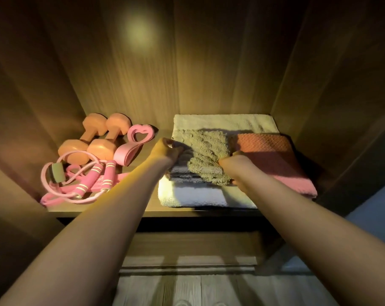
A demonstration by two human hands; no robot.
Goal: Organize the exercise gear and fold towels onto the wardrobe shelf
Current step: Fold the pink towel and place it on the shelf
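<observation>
Hands grip the beige towel, left hand and right hand at opposite edges. Dumbbells lie far left.

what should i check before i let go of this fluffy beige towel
1. Left hand grips the beige towel at its left edge: ok.
2. Right hand grips its right edge: ok.
3. Beige towel lying square and flat: not ok, it sits askew and bunched.
4. Pink towel folded flat beside it: ok.
5. White towel at the bottom fully on the shelf: ok.
6. Dumbbells and jump rope apart from the towels, on the left: ok.
</observation>
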